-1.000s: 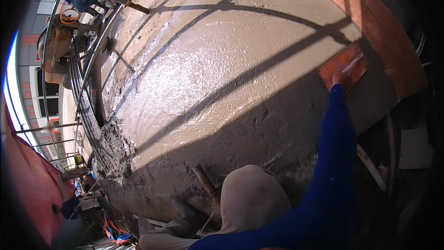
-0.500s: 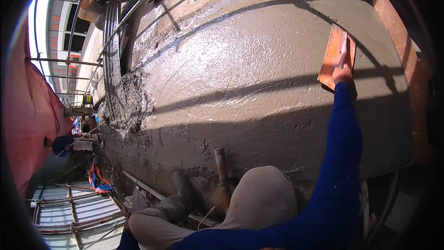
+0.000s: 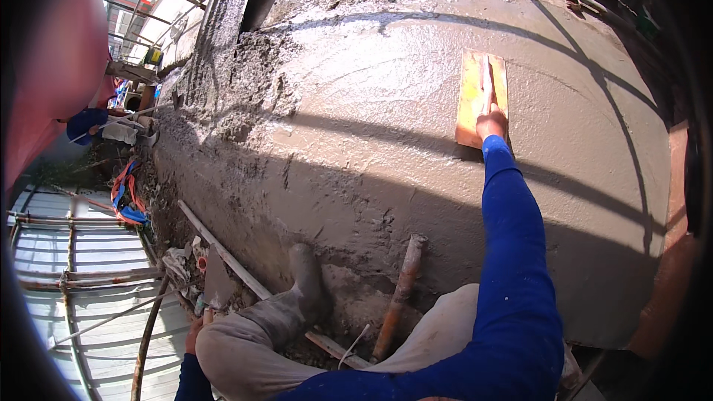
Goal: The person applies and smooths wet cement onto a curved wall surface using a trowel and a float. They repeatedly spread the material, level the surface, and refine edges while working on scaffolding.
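My right hand [image 3: 490, 123] is closed round the handle of a rectangular wooden float [image 3: 473, 93]. The float lies flat on a wide sheet of wet grey concrete [image 3: 371, 141], my right arm stretched far out over it. Down at the lower left, beside my bent knee, my left hand [image 3: 194, 336] is partly hidden. Its fingers are closed on the handle of what looks like a trowel [image 3: 219, 278], with a grey, mud-coated blade pointing up and away.
A rusty pipe [image 3: 401, 289] stands by my legs, and a pole [image 3: 223, 249] lies along the slab's near edge. Rough mortar [image 3: 252, 89] borders the smooth area. A reddish board [image 3: 677, 178] edges the right. A co-worker [image 3: 89, 125] holds a long stick at far left.
The float has moved left across the wet concrete with my right hand still on it. My view has turned, and my left hand with the trowel has come into sight.
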The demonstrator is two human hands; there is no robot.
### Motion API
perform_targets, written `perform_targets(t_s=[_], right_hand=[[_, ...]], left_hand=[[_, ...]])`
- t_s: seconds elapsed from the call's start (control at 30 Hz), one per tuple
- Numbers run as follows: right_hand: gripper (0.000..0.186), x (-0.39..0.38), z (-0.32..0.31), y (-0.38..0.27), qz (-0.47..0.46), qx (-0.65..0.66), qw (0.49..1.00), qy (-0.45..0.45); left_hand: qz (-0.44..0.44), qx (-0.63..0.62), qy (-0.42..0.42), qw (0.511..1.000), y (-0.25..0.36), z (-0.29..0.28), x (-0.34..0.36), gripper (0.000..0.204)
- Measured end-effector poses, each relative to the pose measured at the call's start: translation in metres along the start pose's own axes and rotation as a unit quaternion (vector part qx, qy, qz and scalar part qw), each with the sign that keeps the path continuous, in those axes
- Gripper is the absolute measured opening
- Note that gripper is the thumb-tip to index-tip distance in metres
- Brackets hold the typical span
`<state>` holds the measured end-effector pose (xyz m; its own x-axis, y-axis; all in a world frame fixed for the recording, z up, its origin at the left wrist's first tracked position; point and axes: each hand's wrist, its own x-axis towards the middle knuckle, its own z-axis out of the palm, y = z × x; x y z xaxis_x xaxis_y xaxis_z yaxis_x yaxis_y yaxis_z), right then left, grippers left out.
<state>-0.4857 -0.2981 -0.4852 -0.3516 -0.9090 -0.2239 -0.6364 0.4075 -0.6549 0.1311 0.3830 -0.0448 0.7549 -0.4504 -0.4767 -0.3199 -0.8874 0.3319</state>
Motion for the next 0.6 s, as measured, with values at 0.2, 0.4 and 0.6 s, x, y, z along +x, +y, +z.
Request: perform_targets(t_s=[0.2, 0.4, 0.6], right_hand=[[0.032, -0.090, 0.123, -0.122, -0.087, 0.004, 0.996, -0.019], [0.035, -0.206, 0.230, -0.201, -0.199, -0.026, 0.966, -0.165], [0.036, -0.289, 0.252, -0.241, -0.122, 0.204, 0.921, -0.307]], left_hand=[[-0.033, -0.140, -0.034, 0.989, -0.046, -0.005, 0.045, 0.050], [-0.045, -0.222, -0.034, 0.973, -0.050, 0.005, 0.064, 0.051], [-0.069, -0.267, -0.002, 0.961, -0.019, 0.021, 0.039, 0.050]])
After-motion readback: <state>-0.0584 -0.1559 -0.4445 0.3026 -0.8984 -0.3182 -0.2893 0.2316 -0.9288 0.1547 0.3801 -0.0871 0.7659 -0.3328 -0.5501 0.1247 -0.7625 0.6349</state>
